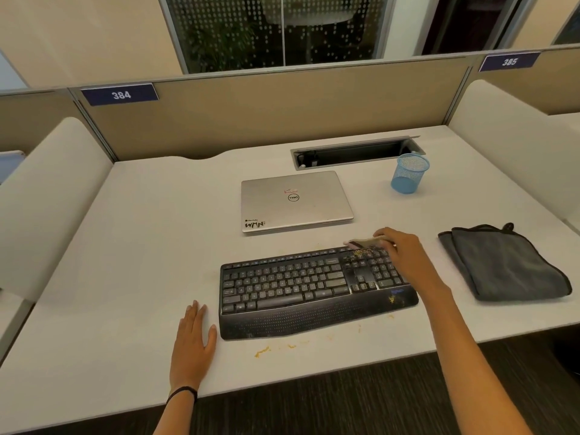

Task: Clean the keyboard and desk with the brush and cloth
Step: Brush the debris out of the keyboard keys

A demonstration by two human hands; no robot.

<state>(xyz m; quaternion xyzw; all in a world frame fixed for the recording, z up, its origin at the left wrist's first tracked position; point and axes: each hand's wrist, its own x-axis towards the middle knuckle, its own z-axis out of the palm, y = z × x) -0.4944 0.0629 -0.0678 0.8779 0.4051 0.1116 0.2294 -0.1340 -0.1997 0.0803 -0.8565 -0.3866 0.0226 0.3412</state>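
A black keyboard (301, 287) with a wrist rest lies on the white desk (141, 246). Yellow crumbs sit on its upper right keys, on the wrist rest's right end and on the desk in front of it. My right hand (405, 249) grips a small brush (361, 243), its bristles down on the keyboard's top right corner among the crumbs. My left hand (193, 337) rests flat on the desk, fingers together, just left of the keyboard. A folded grey cloth (505, 262) lies to the right of the keyboard.
A shut silver laptop (295, 200) lies behind the keyboard. A blue mesh pen cup (409, 173) stands at the back right, beside an open cable tray (354, 152). Beige partitions enclose the desk on three sides.
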